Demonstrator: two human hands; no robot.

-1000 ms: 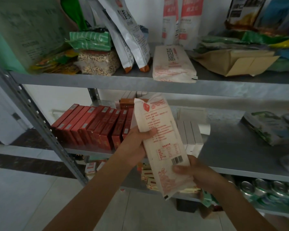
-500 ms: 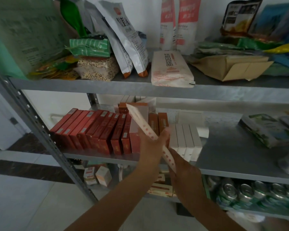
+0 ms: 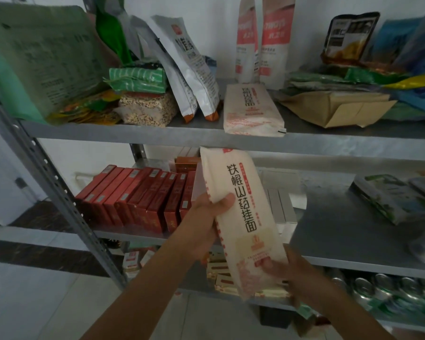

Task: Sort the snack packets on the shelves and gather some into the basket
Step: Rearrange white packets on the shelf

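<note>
We hold the long cream paper noodle packet [image 3: 239, 212] at centre frame, before the grey metal shelf [image 3: 329, 229]. The left hand [image 3: 201, 224] clamps its mid-length edge, thumb across the face. The right hand [image 3: 297, 271] grips the lower end. We judge the packet stiff, fairly heavy and brittle inside, so support both ends.

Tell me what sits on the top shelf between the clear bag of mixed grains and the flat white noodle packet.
Two tall white pouches with orange bottom edges lean there, shown in the head view.
</note>
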